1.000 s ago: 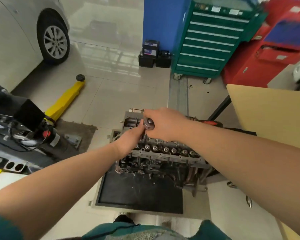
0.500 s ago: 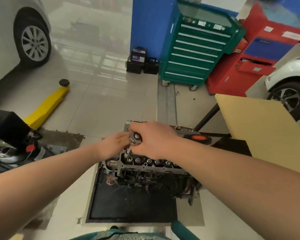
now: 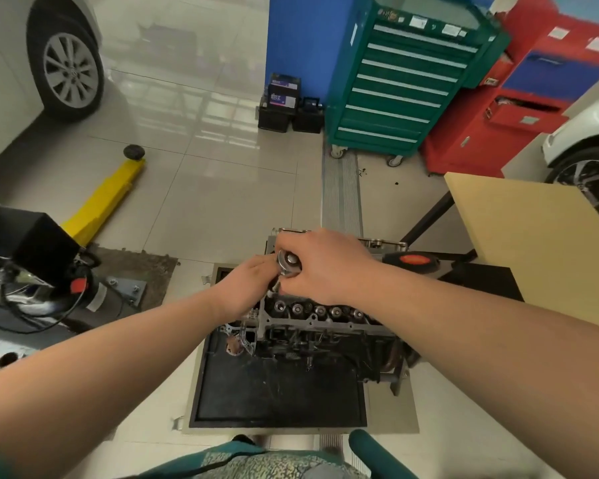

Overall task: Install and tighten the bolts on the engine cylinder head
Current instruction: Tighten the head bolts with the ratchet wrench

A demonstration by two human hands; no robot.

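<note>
Both hands meet above the far left end of the cylinder head [image 3: 319,316]: the right hand [image 3: 322,267] is curled round the ratchet [image 3: 288,261], whose round silver head shows at the thumb side, and the left hand [image 3: 248,288] reaches in just beside it with its fingers bent toward the shaft under the ratchet, though whether they grip it cannot be told. The cylinder head, with a row of round valve tops along its near edge, sits on the engine block, which stands on the far part of a black tray [image 3: 274,395] on the tiled floor. Right of the cylinder head, a tan surface [image 3: 533,243] juts in on black legs. Far behind the cylinder head stands a green tool cabinet [image 3: 402,84], with a red cabinet [image 3: 519,98] at its right. Left of the cylinder head lies a yellow lift arm [image 3: 104,198]
</note>
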